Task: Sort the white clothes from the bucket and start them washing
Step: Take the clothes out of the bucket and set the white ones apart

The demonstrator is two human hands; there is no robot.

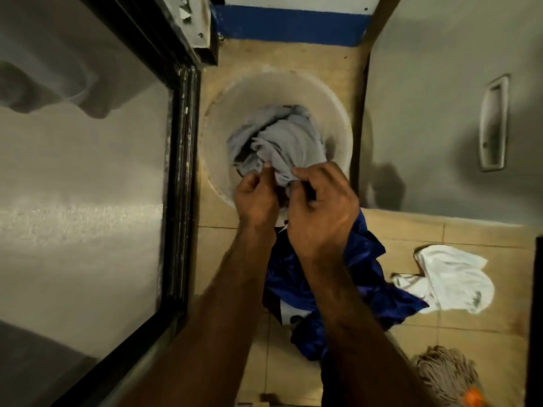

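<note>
A round whitish bucket (235, 92) stands on the tiled floor straight ahead, holding a crumpled pale grey garment (282, 139). My left hand (257, 198) and my right hand (320, 207) are both over the bucket's near rim, each pinching the near edge of that grey garment. A shiny blue garment (367, 277) lies on the floor just below my arms, partly hidden by them. A white garment (452, 277) lies on the floor to the right of the blue one.
A dark-framed glass panel (176, 171) runs along the left. A grey metal door with a recessed handle (493, 124) fills the right. A mop head (446, 374) lies at the lower right. A blue-striped wall (288, 24) closes the far end.
</note>
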